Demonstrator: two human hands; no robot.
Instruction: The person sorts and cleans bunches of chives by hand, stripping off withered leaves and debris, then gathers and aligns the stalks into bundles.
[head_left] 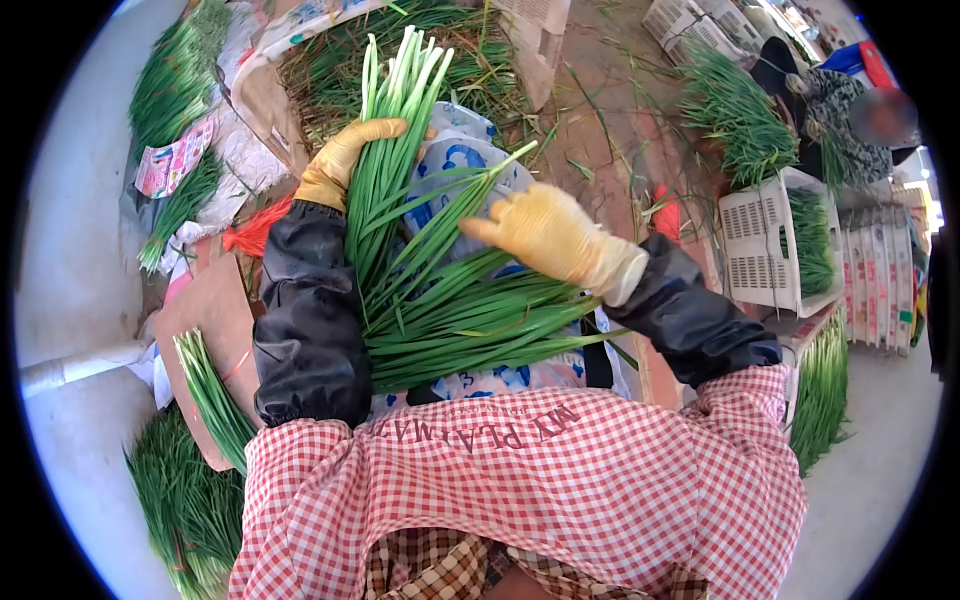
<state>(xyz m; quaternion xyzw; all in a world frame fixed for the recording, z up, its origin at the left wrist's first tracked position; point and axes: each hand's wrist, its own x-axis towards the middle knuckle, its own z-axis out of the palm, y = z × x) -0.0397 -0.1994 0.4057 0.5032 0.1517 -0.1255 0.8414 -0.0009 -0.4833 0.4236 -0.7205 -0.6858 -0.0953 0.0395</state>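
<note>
Yellow gloves (602,262) cover both hands in the head view, where 12 o'clock is straight ahead of the person. Toward half past ten, the left hand (345,160) is closed around a bundle of green stalks (385,195), a finger across its front just below the pale ends, which point to half past eleven. Gripping near those stiffer ends probably keeps them together, while the limp leaves trail back toward the body.

Near 2 o'clock, the right hand (560,238) is half curled with one finger stretched toward the bundle; whether it has hold of any stalk, I cannot tell. Loose leaves (480,335) fan out below it across patterned plastic (460,155), which presumably shields the lap from dirt and damp. Black sleeves (305,310) on the forearms seem meant for the same.

Around half past eleven, a heap of leaf scraps (320,75) lies within arm's reach. Orange strings (262,230) sit between 9 and 10 o'clock, handily close to the left arm. Near half past eight, a smaller bunch (215,390) rests on brown cardboard (215,290), likely to keep it off the floor.
</note>
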